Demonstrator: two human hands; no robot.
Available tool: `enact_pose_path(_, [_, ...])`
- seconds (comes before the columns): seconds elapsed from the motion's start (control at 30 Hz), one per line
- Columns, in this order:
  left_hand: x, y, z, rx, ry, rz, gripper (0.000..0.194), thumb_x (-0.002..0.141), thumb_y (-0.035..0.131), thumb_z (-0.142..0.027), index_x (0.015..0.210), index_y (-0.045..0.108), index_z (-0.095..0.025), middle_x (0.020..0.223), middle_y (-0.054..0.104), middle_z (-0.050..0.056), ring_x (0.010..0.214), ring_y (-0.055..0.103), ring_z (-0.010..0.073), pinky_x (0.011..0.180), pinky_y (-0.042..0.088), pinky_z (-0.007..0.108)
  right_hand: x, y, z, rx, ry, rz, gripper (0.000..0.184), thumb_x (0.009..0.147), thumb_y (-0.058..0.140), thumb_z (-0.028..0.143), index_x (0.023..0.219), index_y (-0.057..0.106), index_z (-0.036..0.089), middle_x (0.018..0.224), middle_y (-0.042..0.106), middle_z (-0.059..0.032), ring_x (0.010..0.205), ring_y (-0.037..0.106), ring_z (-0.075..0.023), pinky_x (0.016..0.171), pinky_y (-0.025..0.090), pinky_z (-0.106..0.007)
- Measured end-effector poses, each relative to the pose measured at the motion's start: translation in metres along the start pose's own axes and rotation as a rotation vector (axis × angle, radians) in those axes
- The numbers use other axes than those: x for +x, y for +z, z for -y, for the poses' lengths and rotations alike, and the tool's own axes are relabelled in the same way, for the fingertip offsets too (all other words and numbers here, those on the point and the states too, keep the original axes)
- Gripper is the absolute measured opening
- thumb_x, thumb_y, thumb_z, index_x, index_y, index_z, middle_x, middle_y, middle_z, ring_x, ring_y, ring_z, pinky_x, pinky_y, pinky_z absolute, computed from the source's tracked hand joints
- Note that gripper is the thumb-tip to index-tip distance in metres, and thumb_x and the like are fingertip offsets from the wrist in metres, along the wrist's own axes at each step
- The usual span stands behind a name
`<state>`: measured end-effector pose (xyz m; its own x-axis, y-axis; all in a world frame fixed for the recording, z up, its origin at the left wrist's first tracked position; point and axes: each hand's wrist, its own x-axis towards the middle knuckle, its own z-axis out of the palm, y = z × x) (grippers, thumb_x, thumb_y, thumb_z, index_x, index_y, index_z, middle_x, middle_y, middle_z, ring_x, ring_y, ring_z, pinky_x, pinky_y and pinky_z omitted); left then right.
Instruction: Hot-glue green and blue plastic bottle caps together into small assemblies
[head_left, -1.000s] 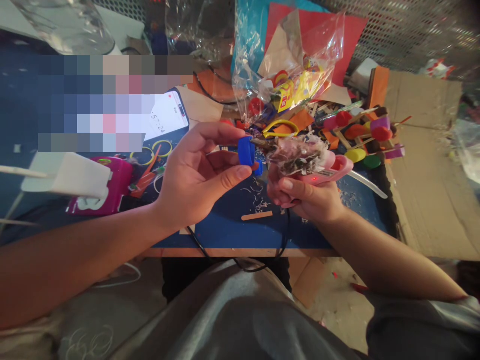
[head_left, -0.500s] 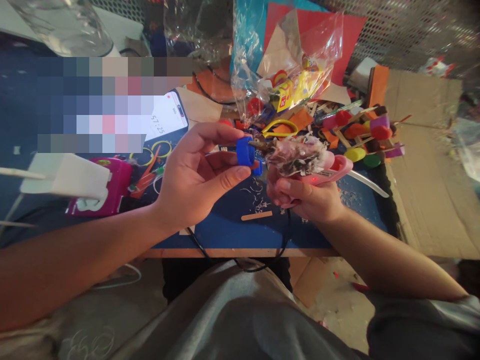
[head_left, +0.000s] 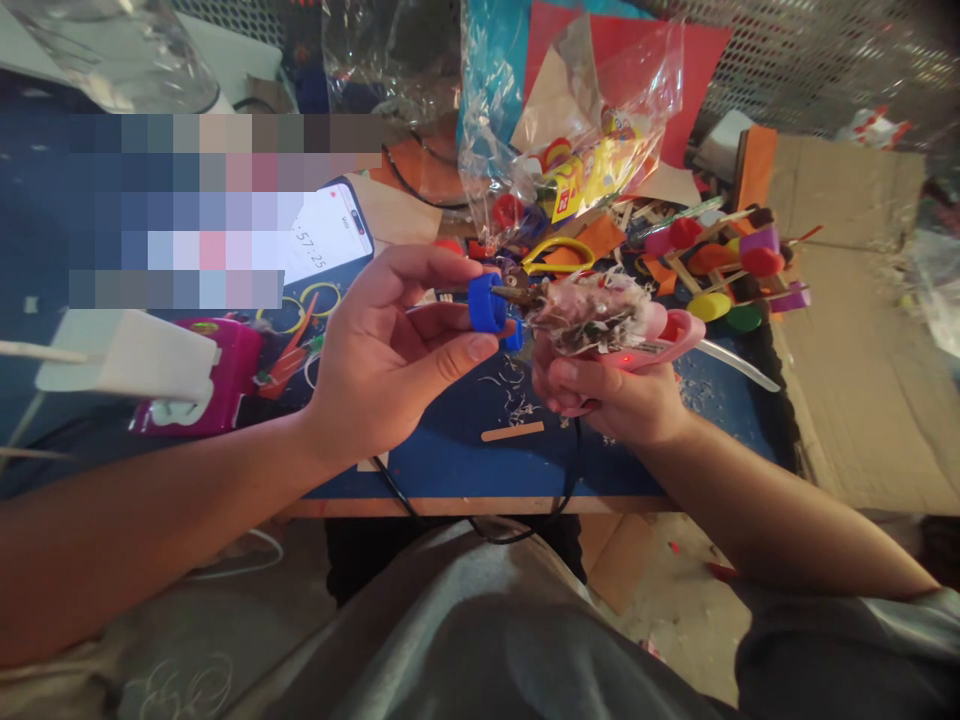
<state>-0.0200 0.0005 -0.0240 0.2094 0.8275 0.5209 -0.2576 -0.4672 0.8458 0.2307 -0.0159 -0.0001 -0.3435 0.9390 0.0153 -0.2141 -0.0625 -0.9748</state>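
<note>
A phone point(head_left: 341, 225) lies left of a clear bag point(head_left: 487, 150); cardboard point(head_left: 847, 300) lies at right, and a vessel point(head_left: 142, 55), perhaps a jar, at upper left.

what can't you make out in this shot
- Phone's left part: head view, covered by pixel blocks.
- Glue gun's grip: head view, mostly hidden by the right hand.
- Whether the nozzle touches the blue cap in the left hand: head view, too small and blurred.
- Bottle's top: head view, cut off by the upper edge.
- Small print on the yellow packet: head view, blurred.
</note>
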Motion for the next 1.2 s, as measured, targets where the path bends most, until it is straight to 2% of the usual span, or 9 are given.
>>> enact_pose_path(0.1, [0.0002,0.0002,-0.0017,0.001,-0.008,-0.01,0.048,0.096,0.106,-0.036,0.136,0.078,-0.034,0.148,0.081,0.003,0.115,0.091,0.0221,0.106,0.082,0.04,-0.0007,-0.0004,0.0,-0.002,0.017,-0.009,0.043,0.084,0.108,0.049,0.116,0.088,0.029,0.064,0.063,0.008,0.044,0.048,-0.0109,0.042,0.045,-0.029])
enact_pose_path(0.3, [0.0011,0.0012,-0.0043,0.065,-0.049,-0.042,0.051,0.092,0.108,-0.046,0.132,0.078,-0.033,0.145,0.083,0.005,0.111,0.091,0.0243,0.101,0.084,0.043,-0.0023,-0.0009,-0.0012,0.0,0.044,-0.018,0.039,0.082,0.108,0.048,0.109,0.087,0.03,0.061,0.061,0.0084,0.043,0.046,-0.0111,0.043,0.044,-0.029])
enact_pose_path(0.5, [0.0019,0.0039,-0.0045,0.061,-0.049,-0.067,0.049,0.091,0.109,-0.046,0.128,0.08,-0.035,0.142,0.082,0.004,0.112,0.09,0.0254,0.1,0.084,0.044,-0.0009,0.0012,0.0005,-0.001,0.037,-0.04,0.037,0.08,0.108,0.047,0.101,0.085,0.027,0.055,0.057,0.0094,0.042,0.045,-0.0113,0.043,0.045,-0.029])
enact_pose_path(0.7, [0.0006,0.0026,-0.0031,0.045,-0.026,-0.049,0.049,0.094,0.107,-0.041,0.133,0.079,-0.033,0.144,0.081,0.004,0.115,0.09,0.0226,0.105,0.083,0.041,-0.0002,0.0027,0.0023,0.003,-0.002,-0.02,0.031,0.082,0.105,0.043,0.093,0.082,0.026,0.055,0.061,0.0085,0.041,0.046,-0.0108,0.042,0.045,-0.028])
enact_pose_path(0.87, [-0.0004,0.0001,-0.0004,0.088,-0.036,-0.037,0.054,0.094,0.107,-0.05,0.135,0.076,-0.034,0.149,0.08,0.006,0.118,0.089,0.0257,0.104,0.083,0.044,0.0004,0.004,0.0035,-0.009,-0.001,-0.031,0.03,0.081,0.105,0.043,0.095,0.083,0.027,0.054,0.06,0.0089,0.04,0.045,-0.0115,0.04,0.045,-0.028])
enact_pose_path(1.03, [0.0001,0.0009,-0.0002,0.066,-0.02,-0.039,0.053,0.094,0.107,-0.048,0.134,0.076,-0.034,0.144,0.081,0.005,0.113,0.09,0.0241,0.104,0.083,0.043,0.0004,0.0028,0.0025,-0.012,-0.003,-0.019,0.032,0.081,0.104,0.042,0.084,0.076,0.026,0.054,0.059,0.0079,0.04,0.046,-0.0112,0.041,0.045,-0.028])
enact_pose_path(1.2, [0.0012,0.0014,-0.003,0.076,-0.052,-0.057,0.053,0.091,0.109,-0.048,0.132,0.077,-0.034,0.144,0.082,0.005,0.11,0.09,0.0242,0.101,0.084,0.044,-0.0003,0.0022,0.0024,0.004,-0.001,-0.009,0.028,0.084,0.104,0.04,0.095,0.082,0.027,0.058,0.062,0.0083,0.041,0.047,-0.0109,0.041,0.045,-0.027])
